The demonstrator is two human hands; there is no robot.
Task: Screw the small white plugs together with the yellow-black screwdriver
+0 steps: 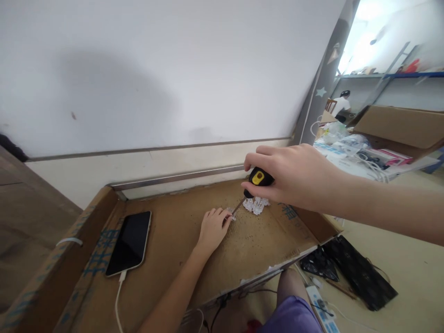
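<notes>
My right hand [277, 171] is wrapped round the black and yellow handle of a screwdriver [258, 178], whose thin shaft slants down to the left. The shaft's tip meets a small white, clear-looking piece [232, 217] on the cardboard. My left hand [214, 226] pinches that piece between thumb and fingers and rests on the cardboard; the fingers partly cover it. Just right of the shaft lies a small heap of similar white pieces [255, 205]. Tiny dark bits, too small to name, are scattered around both.
A cardboard sheet with raised sides [166, 240] covers the work surface. On its left lies a phone [130, 243] with a white cable plugged in. A white panel [173, 83] stands behind. At right are a cardboard box [398, 125], black items on the floor and a distant person [342, 106].
</notes>
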